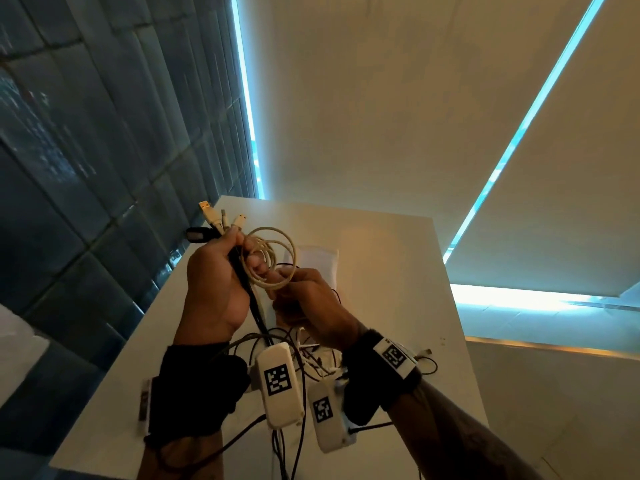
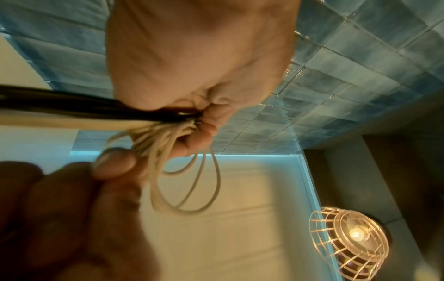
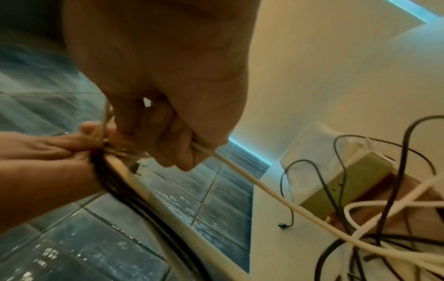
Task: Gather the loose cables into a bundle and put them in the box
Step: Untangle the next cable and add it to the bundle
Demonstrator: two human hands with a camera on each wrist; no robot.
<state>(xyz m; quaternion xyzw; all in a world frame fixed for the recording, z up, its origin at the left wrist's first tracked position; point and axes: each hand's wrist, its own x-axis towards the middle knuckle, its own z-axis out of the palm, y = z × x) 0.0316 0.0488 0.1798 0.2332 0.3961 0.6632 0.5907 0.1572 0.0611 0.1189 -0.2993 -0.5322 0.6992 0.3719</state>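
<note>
My left hand (image 1: 239, 244) is raised over the white table (image 1: 398, 258) and grips a bunch of black and white cables, whose plug ends (image 1: 216, 216) stick out above the fist. Off the bunch hang loops of a cream cable (image 1: 273, 258), also seen as loops (image 2: 204, 186) below my left hand (image 2: 199, 121). My right hand (image 1: 289, 276) pinches this cream cable (image 3: 264, 192) just under the loops, and the strand runs from my right hand (image 3: 185, 148) down to a tangle of loose cables (image 3: 396, 233) on the table. The box (image 1: 317, 259) stands behind the hands.
A dark tiled wall (image 1: 86, 150) runs along the table's left edge. More black and white cables (image 1: 311, 355) lie on the table beneath my wrists. The box (image 3: 348, 178) sits right behind the tangle. A wire-cage lamp (image 2: 350, 241) shows in the left wrist view.
</note>
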